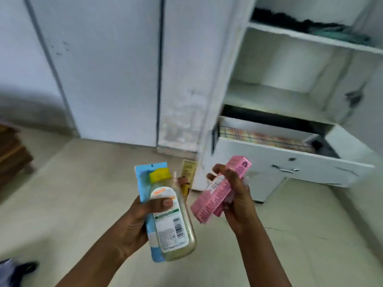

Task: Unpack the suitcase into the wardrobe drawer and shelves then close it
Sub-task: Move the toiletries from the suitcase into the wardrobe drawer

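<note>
Your left hand [137, 219] covers part of the clear plastic bottle with a yellow cap [173, 216]; its label print is too small to read. Behind it, the flat pale-blue packet [145, 181] and the slim gold box [188, 172] show only in part. Your right-hand fingers [217, 169] hide the middle of the pink cardboard box [219, 190]. The open white drawer [279, 162] contents are blurred, and the dark heap on the top white shelf [310, 35] cannot be identified. The brown wooden furniture [12, 152] is cut off at the left edge.

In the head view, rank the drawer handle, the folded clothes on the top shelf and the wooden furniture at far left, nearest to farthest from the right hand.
From the right hand:
1. Drawer handle, just up and right, on the open drawer's front.
2. Folded clothes, high on the top shelf, upper right.
3. Wooden furniture, across the floor at the left edge.
</note>
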